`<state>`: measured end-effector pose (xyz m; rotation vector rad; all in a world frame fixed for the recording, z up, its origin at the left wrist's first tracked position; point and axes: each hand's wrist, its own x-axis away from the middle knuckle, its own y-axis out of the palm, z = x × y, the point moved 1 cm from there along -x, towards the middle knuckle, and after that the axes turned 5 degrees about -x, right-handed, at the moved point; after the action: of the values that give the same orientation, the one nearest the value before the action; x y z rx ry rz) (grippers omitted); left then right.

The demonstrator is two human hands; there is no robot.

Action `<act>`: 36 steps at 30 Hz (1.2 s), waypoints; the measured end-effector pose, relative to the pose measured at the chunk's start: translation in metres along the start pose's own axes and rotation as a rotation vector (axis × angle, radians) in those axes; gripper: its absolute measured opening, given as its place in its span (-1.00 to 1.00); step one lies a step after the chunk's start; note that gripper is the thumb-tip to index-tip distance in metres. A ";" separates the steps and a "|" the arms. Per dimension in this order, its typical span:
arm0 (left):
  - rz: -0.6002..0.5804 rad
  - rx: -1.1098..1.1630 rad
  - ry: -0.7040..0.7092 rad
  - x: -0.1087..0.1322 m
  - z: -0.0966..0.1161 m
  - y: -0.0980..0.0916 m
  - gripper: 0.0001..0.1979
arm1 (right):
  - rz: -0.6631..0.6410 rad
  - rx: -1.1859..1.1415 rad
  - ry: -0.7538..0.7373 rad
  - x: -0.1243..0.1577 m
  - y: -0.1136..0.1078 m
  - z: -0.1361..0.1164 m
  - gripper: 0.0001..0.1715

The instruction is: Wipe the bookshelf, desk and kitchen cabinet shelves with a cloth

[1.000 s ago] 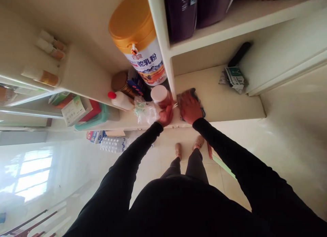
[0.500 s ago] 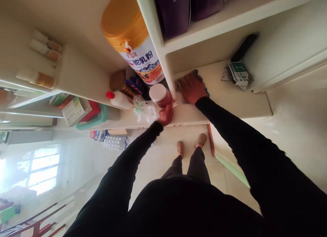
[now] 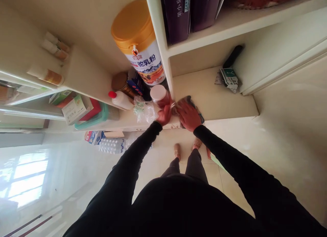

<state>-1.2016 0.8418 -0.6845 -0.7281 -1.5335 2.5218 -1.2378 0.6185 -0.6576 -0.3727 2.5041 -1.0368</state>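
Observation:
My right hand (image 3: pixel 188 116) presses a dark, crumpled cloth (image 3: pixel 198 109) onto the front of the cream shelf (image 3: pixel 222 100). Close beside it, my left hand (image 3: pixel 164 115) is closed at the front edge, by a jar with a pink-white lid (image 3: pixel 158 93). Something thin and clear shows at its fingertips, too small to name. A clear plastic bag (image 3: pixel 145 109) lies left of that hand. Behind the jar stands a large white tub with an orange lid (image 3: pixel 133 26).
A white bottle with a red cap (image 3: pixel 122 100) lies left of the bag. Purple boxes (image 3: pixel 177 17) stand on the upper shelf. A green and white packet (image 3: pixel 229 77) sits at the right, beside a black object (image 3: pixel 233 56).
My right hand has moved the cloth toward the shelf's front edge, nearer my left hand. The camera view has shifted slightly. My left hand stays by the jar.

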 end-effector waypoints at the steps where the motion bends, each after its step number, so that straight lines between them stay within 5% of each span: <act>1: 0.012 0.004 -0.003 0.001 0.001 0.000 -0.38 | 0.003 -0.036 -0.016 0.005 -0.002 0.000 -0.43; 8: 0.006 0.034 -0.055 0.005 0.008 -0.007 -0.43 | 0.364 0.018 0.143 -0.042 -0.024 -0.007 -0.35; 14: 0.040 0.068 -0.108 0.007 0.008 -0.007 -0.49 | 0.265 -0.013 0.110 -0.083 -0.012 0.010 -0.40; 22: 0.082 0.068 -0.087 0.007 0.007 -0.004 -0.43 | 0.059 -0.044 0.133 -0.053 -0.015 0.024 -0.55; 29: 0.107 0.093 -0.062 0.005 0.006 -0.008 -0.47 | 0.309 -0.187 0.192 -0.060 -0.003 0.010 -0.63; 36: 0.146 0.107 -0.078 0.000 0.006 -0.010 -0.41 | 0.146 0.013 0.262 -0.078 0.013 0.006 -0.66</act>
<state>-1.2063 0.8416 -0.6742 -0.7619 -1.4028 2.7445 -1.1674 0.6538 -0.6501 -0.0502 2.7037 -1.1043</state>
